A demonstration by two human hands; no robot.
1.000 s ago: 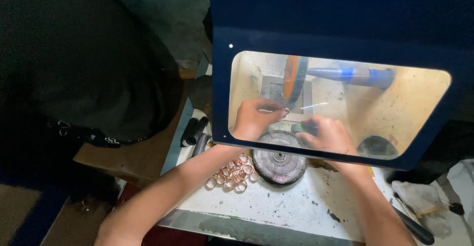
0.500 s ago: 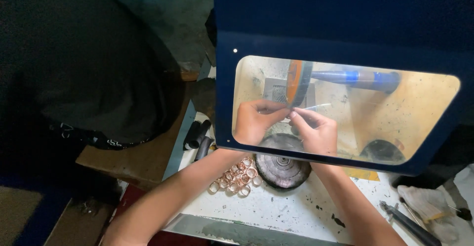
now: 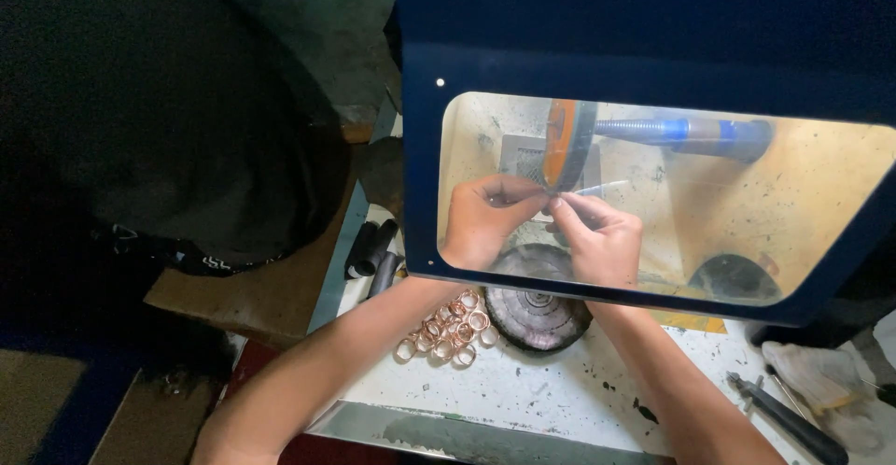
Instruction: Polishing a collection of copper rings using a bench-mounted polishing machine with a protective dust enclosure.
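— Any display or sign in view?

— No lit display. The nearest thing to a screen is the clear guard pane, a wide window with rounded corners set in a dark blue hood over the far half of the white workbench. The left hand and right hand show through it.

— Labels?

— A narrow black strip with small white printing on the dark fabric beyond the bench's left edge; the marks are too small to make out.

— Packages?

— Only a flat brown piece of cardboard, lying just beside that left edge, under the strip.
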